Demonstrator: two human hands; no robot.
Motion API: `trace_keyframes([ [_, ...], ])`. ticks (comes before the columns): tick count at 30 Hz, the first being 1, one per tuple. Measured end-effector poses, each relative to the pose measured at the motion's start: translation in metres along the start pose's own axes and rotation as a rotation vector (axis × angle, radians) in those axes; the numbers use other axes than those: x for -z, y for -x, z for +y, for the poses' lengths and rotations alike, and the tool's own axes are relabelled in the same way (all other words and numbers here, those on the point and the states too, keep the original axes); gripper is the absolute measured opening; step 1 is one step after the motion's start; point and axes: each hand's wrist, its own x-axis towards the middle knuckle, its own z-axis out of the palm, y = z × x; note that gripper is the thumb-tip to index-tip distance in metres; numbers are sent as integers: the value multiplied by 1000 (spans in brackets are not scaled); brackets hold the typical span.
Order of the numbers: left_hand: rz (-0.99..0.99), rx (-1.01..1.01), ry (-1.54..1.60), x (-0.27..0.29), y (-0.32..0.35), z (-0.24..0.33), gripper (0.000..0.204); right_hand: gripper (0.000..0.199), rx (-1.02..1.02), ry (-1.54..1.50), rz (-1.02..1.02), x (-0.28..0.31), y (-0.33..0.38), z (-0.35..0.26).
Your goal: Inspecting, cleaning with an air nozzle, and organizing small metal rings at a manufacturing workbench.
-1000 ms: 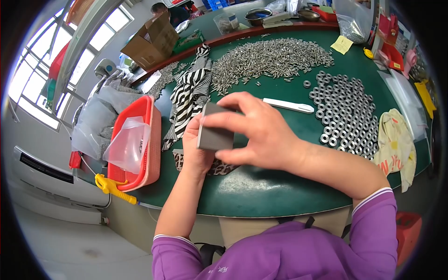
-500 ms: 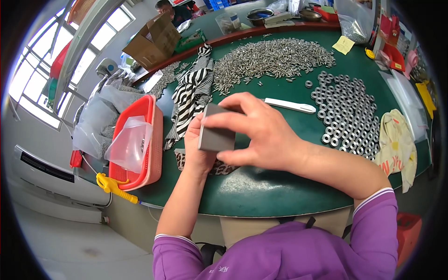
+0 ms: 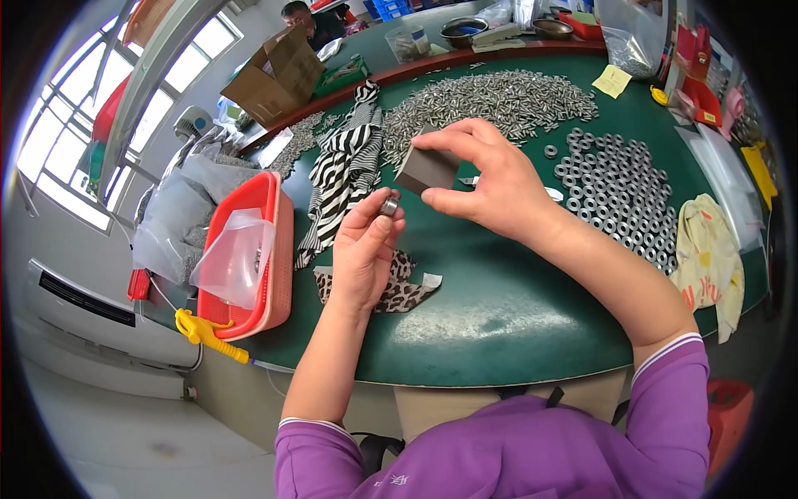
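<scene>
Between the thumb and fingertips of my left hand (image 3: 363,259) is a small round metal part (image 3: 389,206), held upright over the table. My right hand (image 3: 509,185) pinches a dark grey rectangular block (image 3: 428,170) by its sides, a little above and to the right of the metal part; the two are apart. Under my left wrist lies a leopard-print cloth (image 3: 406,293). A white flat tool (image 3: 553,195) rests on the table, mostly hidden behind my right hand. Many steel rings (image 3: 611,191) stand grouped to the right.
A heap of small metal pins (image 3: 499,96) covers the far table. Left are a striped cloth (image 3: 337,179), a red basket (image 3: 278,274) holding a plastic bag and a yellow air gun (image 3: 199,328). A pale yellow cloth (image 3: 711,258) hangs at the right edge. A person (image 3: 309,25) sits far back.
My right hand has moved the grey block up and right, away from my left hand. The metal part in my left fingers now shows, as does more of the leopard-print cloth.
</scene>
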Motion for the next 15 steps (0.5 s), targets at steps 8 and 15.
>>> trace_keyframes([
  [8,148,104,33,-4,0,3,23,53,261,-95,-121,-15,19,-40],
  [15,-63,-35,-60,-1,1,-1,27,48,-98,-128,-25,-3,-1,-1],
])
